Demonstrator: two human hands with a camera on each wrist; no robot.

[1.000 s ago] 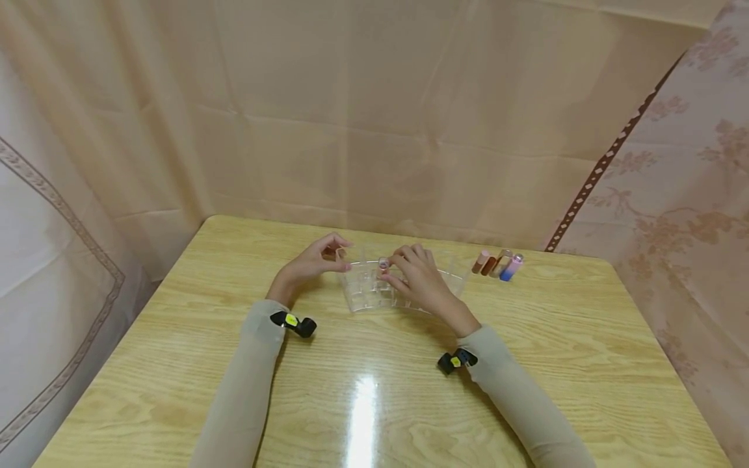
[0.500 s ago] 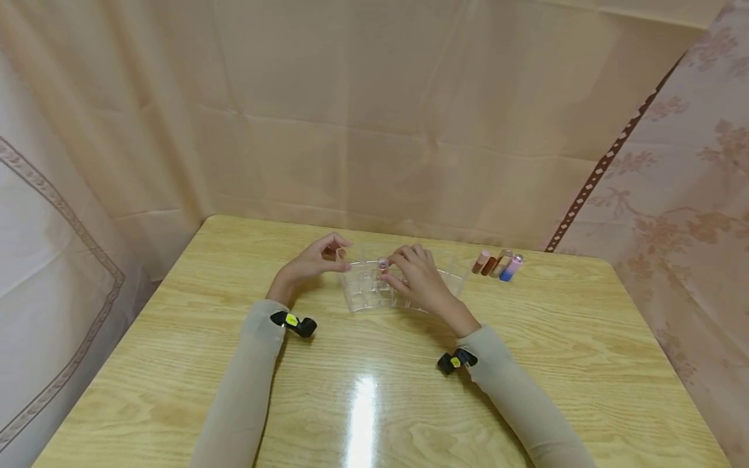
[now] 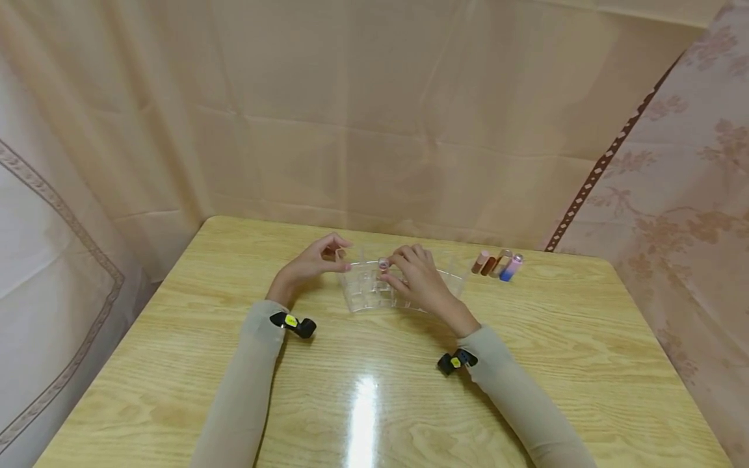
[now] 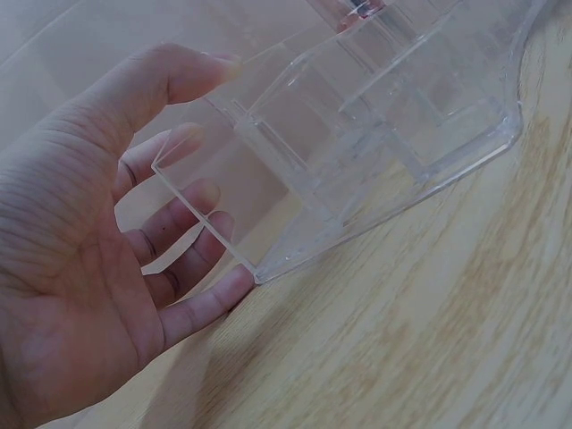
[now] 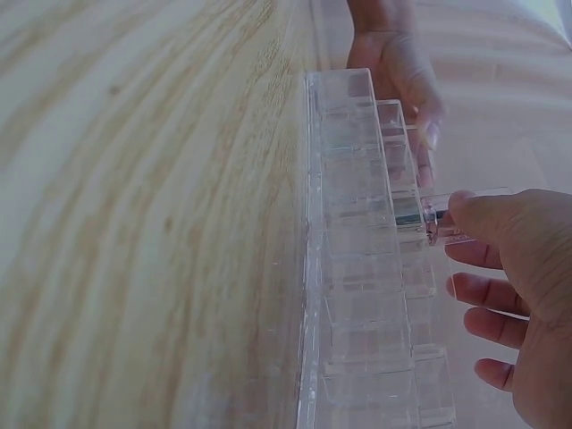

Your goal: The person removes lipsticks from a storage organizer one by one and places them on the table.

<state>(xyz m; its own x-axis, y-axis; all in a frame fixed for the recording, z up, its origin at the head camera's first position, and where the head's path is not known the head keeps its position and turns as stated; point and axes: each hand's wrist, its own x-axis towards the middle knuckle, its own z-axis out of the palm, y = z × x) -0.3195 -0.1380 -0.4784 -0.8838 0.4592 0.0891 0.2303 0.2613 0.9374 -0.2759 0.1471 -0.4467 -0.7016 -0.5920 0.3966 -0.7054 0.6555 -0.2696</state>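
Note:
A clear plastic lipstick organizer (image 3: 359, 296), stepped into rows of compartments, stands on the table. My left hand (image 3: 316, 261) holds its left end. In the left wrist view the thumb lies by the top edge, and the fingers show through and around the clear side wall (image 4: 255, 197). My right hand (image 3: 424, 281) pinches a small lipstick (image 3: 383, 264), clear with a pinkish part. In the right wrist view the lipstick (image 5: 438, 223) has its lower end at an upper-row compartment of the organizer (image 5: 353, 241); how deep it sits is hard to tell.
Several lip products (image 3: 497, 265), pink, brown, clear and pink-blue, stand in a group on the table right of the organizer. The wooden table (image 3: 316, 403) has a bright reflection in front. A beige curtain (image 3: 374, 130) hangs behind its far edge.

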